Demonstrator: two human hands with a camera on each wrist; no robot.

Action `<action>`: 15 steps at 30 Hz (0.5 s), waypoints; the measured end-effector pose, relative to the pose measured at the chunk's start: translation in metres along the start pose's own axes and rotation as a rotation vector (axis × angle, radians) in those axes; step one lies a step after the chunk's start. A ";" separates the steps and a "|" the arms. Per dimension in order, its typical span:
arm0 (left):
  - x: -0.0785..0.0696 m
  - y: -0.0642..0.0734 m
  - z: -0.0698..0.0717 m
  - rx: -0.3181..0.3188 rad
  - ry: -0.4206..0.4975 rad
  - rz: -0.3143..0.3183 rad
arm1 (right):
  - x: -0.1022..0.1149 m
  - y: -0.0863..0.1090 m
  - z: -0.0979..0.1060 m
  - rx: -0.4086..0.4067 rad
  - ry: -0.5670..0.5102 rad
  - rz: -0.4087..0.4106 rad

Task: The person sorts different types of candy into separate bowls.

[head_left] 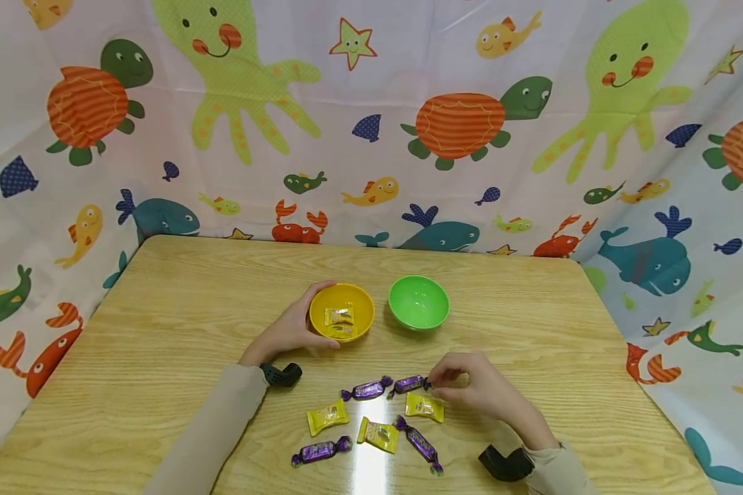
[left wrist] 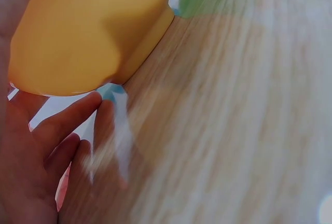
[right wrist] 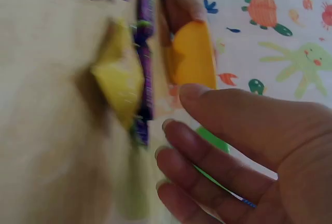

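Note:
My left hand (head_left: 294, 323) holds the yellow bowl (head_left: 367, 313) by its left side, thumb at the near rim and fingers round the far side. Two yellow-wrapped candies (head_left: 339, 315) lie inside it. In the left wrist view, fingertips (left wrist: 96, 98) meet the bowl wall. My right hand (head_left: 473, 385) hovers by the twisted end of a purple-wrapped candy (head_left: 408, 385), close to a yellow-wrapped candy (head_left: 424, 407). Seen from the right wrist, its thumb and fingers are apart, slightly bent, with nothing between them.
A green bowl (head_left: 419, 302) stands right of the yellow one. Nearer on the wooden table (head_left: 192, 295) lie several purple-wrapped candies (head_left: 322, 451) and more yellow-wrapped candies (head_left: 378, 434). A sea-animal curtain (head_left: 359, 89) hangs behind the table and at its sides.

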State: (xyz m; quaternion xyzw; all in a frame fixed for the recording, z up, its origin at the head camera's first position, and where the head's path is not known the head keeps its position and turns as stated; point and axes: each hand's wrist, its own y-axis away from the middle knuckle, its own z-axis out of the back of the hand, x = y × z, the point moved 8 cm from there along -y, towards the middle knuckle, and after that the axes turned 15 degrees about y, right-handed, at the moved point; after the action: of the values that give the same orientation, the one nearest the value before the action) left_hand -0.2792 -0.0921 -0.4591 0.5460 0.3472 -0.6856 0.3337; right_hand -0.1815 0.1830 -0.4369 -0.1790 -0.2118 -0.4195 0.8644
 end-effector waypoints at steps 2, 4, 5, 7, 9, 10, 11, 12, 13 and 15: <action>0.000 0.000 0.000 0.000 0.005 0.002 | 0.005 0.007 -0.003 -0.021 0.035 0.025; 0.001 0.000 0.001 0.000 0.007 0.004 | 0.010 0.012 -0.006 -0.034 0.091 0.041; 0.000 0.000 0.001 -0.001 0.007 0.003 | 0.013 0.014 -0.007 -0.039 0.124 0.044; 0.000 0.000 0.001 0.000 0.004 0.001 | 0.017 0.017 -0.010 -0.038 0.179 0.033; -0.001 -0.001 0.001 0.001 0.002 0.000 | 0.020 0.019 -0.012 -0.039 0.236 0.021; -0.002 -0.001 0.001 0.002 0.004 0.000 | 0.021 0.019 -0.012 -0.044 0.262 0.017; -0.002 0.000 0.000 0.002 0.006 0.000 | 0.022 0.020 -0.013 -0.048 0.280 0.013; -0.003 0.000 0.000 0.002 0.008 0.001 | 0.023 0.020 -0.013 -0.052 0.292 0.009; -0.003 0.000 0.000 0.003 0.013 -0.001 | 0.024 0.020 -0.014 -0.058 0.309 0.005; -0.005 0.000 0.000 0.004 0.016 -0.002 | 0.025 0.020 -0.015 -0.066 0.334 -0.002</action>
State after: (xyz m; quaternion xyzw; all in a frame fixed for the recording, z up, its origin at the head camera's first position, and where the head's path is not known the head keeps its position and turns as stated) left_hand -0.2785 -0.0914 -0.4545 0.5518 0.3492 -0.6822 0.3290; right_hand -0.1479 0.1713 -0.4393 -0.1348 -0.0514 -0.4509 0.8808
